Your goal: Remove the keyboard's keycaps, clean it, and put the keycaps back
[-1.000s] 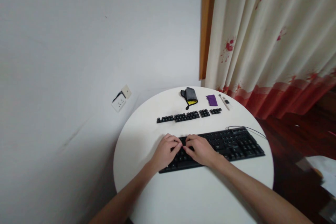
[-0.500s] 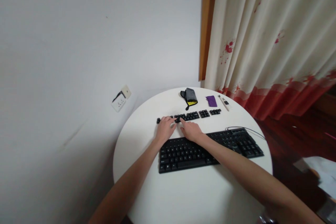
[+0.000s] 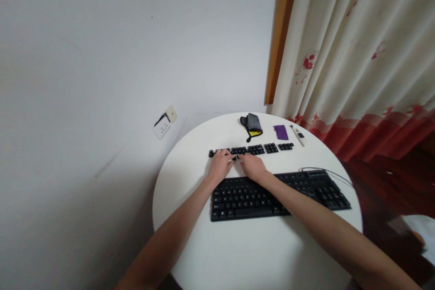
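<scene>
A small black keycap (image 3: 235, 157) sits between the fingertips of my two hands, just in front of a row of loose black keycaps (image 3: 255, 149). From the left, my left hand (image 3: 219, 164) meets it with closed fingers and covers part of the row's left end. My right hand (image 3: 252, 165) is curled on the other side, its thumb and index tip at the same keycap. Which fingers bear on it is too small to see clearly. Below the hands lies a black keyboard (image 3: 249, 199), partly hidden under my right forearm.
Behind the keycaps lie a folded grey and yellow cloth (image 3: 254, 123), a purple cloth (image 3: 281, 132) and a thin brush (image 3: 297, 136). The keyboard's cable (image 3: 335, 176) curves near the right edge of the round white table (image 3: 204, 244). A wall with a socket (image 3: 161, 128) stands left, a curtain (image 3: 340, 63) right.
My fingertips have come together around one keycap, which now shows in front of the row. My right hand's index finger has curled in. The whole view has shifted slightly.
</scene>
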Demonstrator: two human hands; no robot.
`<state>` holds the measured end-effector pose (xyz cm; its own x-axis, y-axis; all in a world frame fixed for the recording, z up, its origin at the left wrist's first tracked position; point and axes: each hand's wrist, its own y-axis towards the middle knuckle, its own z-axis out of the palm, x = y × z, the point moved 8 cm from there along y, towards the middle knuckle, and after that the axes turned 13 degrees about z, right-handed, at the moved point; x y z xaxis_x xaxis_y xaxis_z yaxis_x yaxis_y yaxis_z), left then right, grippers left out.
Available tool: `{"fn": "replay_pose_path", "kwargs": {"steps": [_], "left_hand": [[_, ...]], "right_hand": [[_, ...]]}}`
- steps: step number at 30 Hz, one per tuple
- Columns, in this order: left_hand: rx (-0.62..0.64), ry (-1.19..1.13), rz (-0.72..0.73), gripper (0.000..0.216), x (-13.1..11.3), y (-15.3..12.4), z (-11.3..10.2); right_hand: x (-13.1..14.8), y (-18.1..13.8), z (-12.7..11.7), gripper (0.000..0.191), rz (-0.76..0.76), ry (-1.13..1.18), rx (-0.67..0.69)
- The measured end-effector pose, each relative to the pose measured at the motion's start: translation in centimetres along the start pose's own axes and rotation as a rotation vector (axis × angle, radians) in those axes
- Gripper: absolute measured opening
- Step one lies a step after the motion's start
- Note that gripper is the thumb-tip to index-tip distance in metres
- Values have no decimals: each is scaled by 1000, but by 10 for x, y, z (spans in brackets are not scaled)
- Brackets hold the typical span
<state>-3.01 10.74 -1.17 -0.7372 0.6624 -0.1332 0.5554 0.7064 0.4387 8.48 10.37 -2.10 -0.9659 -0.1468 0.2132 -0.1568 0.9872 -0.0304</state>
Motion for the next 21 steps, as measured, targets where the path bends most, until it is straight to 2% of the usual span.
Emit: {"fn": "replay_pose_path", "kwargs": {"steps": [4,9,15,21], "left_hand": [[-28,-60,11,12,-1,-2,-1],[-37,-71,16,14,-3,-6,-2],[43,-53,-7,16,-8,-12,-5],[70,-124,-39,12,-14,-15,-12]], "right_hand": [[2,8,-3,31,-4,-14,-29],[8,14,-11,31,-63,-28,-88],[16,10,-16,28,-184,-13,-97],[18,4,-12,18,-275,44,-59]]}}
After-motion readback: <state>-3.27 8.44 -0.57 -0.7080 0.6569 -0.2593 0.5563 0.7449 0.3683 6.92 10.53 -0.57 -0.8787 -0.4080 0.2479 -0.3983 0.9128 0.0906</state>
